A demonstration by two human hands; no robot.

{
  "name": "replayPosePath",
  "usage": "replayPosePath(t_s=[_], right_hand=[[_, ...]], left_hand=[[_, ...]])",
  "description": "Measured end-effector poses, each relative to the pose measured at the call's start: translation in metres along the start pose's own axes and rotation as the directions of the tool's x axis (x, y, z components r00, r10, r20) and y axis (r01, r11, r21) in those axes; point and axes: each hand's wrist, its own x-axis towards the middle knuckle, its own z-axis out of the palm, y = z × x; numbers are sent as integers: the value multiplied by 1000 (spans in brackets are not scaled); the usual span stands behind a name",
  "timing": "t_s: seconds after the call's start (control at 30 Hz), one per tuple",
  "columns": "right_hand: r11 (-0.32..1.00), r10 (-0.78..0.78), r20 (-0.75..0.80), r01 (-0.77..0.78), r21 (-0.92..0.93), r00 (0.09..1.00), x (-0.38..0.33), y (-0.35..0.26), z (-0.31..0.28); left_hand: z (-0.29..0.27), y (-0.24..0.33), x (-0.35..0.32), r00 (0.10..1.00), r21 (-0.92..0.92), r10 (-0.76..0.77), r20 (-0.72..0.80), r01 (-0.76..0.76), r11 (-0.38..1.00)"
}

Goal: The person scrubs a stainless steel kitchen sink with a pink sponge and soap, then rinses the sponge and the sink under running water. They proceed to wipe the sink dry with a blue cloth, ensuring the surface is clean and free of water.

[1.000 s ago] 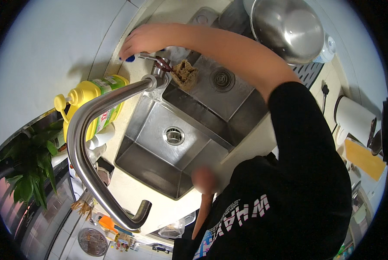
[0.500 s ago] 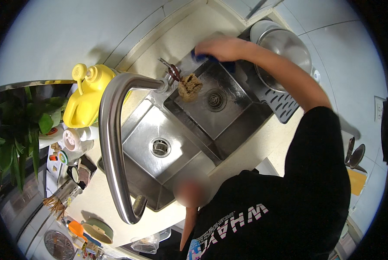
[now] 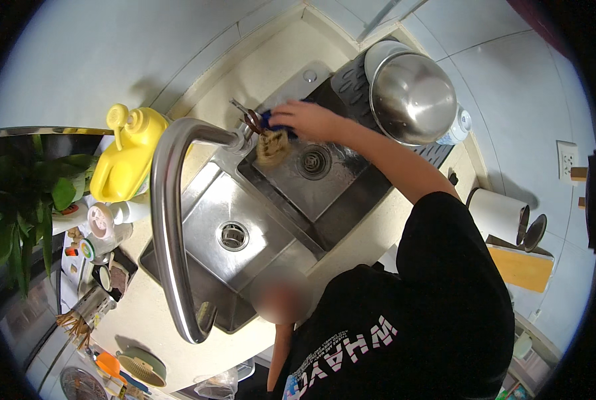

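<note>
My right hand reaches over the far basin of the steel double sink. Its fingers close on a dark blue cloth, which lies against the basin's left rim by the faucet base. Just below the cloth, a tan fibrous scrubber hangs at the basin's edge next to a dark red loop. My left hand is at the near edge of the other basin, and a blur hides its fingers. In front of me the steel faucet arches over the near basin.
A steel bowl leans on a grey drain mat at the far right. On the left stand a yellow jug, jars and a holder of chopsticks. A green strainer lies at the lower left.
My right hand, with the blue cloth, has moved left and nearer along the far basin's rim, from its back corner to beside the scrubber. The view has shifted a little. My left hand stays put.
</note>
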Motion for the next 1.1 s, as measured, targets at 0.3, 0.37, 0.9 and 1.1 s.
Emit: replayPosePath(t_s=[0.3,0.37,0.9,1.1], right_hand=[[-411,857,206,385,826,472,-49,-42,-26],[-408,865,158,483,775,477,-43,-32,-41],[661,505,-367,-623,-418,782,45,108,-50],[752,565,-151,-582,-311,811,17,73,-26]], left_hand=[[-1,1,6,1000,-13,-5,-26,5,1000],[-1,2,6,1000,-24,-3,-25,3,1000],[-11,6,-5,997,-93,-76,-6,75,993],[-10,9,-1,997,-89,-64,-48,59,994]])
